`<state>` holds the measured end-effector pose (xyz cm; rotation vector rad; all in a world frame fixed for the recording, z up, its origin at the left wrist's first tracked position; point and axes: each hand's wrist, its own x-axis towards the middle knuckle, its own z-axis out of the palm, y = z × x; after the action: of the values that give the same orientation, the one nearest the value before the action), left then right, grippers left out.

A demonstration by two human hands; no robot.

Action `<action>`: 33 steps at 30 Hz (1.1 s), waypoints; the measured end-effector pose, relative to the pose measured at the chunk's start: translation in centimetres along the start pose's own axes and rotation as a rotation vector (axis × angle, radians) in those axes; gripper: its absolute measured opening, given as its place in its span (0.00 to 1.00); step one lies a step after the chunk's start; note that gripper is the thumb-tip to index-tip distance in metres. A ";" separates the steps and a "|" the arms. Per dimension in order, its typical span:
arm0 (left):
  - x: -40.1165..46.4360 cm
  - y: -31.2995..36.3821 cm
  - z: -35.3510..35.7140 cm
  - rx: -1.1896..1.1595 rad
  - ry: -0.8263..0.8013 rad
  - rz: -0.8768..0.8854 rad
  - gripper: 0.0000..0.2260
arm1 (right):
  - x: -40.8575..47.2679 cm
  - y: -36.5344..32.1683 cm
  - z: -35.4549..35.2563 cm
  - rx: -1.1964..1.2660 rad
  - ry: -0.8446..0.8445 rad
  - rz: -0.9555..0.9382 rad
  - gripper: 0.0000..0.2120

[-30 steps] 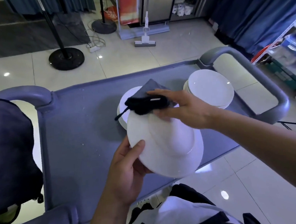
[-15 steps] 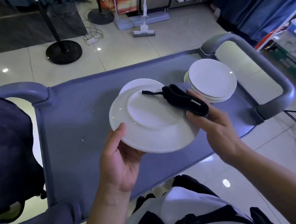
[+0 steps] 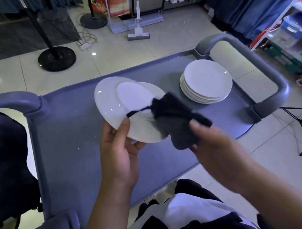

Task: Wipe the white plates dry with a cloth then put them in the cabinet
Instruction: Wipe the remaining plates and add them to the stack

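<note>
1. While the cabinet isn't anywhere in view, the job is looking pretty early on: a tall stack of round white ceramic plates (image 3: 206,82) is sitting at the far right end of the grey plastic cart top (image 3: 68,147), and I can't tell whether those are dried or waiting
2. One more white plate (image 3: 156,89) is lying flat on the cart, mostly hidden behind the one being worked on
3. The left hand (image 3: 119,152) is holding the upturned white plate (image 3: 124,107) tilted above the cart, thumb clamping down on the near rim, fingers curling underneath
4. The right hand (image 3: 219,150) is gripping a dark grey folded cloth (image 3: 175,119), blurry, with the cloth lying over the plate's right edge
5. So I'd guess wiping is mid-way on this plate, stashing not started
</note>
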<state>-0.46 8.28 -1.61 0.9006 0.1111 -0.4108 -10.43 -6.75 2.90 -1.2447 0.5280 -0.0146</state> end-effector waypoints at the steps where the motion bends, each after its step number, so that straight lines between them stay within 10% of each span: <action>1: -0.1 0.0 -0.2 0.030 -0.008 0.009 0.14 | 0.3 -0.7 -0.6 0.072 0.065 0.042 0.23; 8: -2.1 -0.3 -0.4 0.123 -0.172 -0.045 0.17 | 4.0 -4.5 -1.2 -0.157 0.312 -0.071 0.04; 17: -3.2 0.0 -1.3 0.081 -0.155 -0.006 0.16 | 2.9 -1.1 3.5 -0.698 -0.093 -0.345 0.20; 24: -3.3 0.6 -2.7 0.063 -0.095 0.018 0.15 | 0.8 -0.8 -1.2 -0.768 -0.385 -0.128 0.23; 33: -2.5 1.6 -2.6 -0.028 -0.128 -0.008 0.19 | 0.3 0.5 -7.8 -0.073 0.204 0.098 0.14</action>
<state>-1.87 11.94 -1.37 0.8441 0.0028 -0.4724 -13.36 -13.67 0.65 -1.2945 0.7713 -0.0404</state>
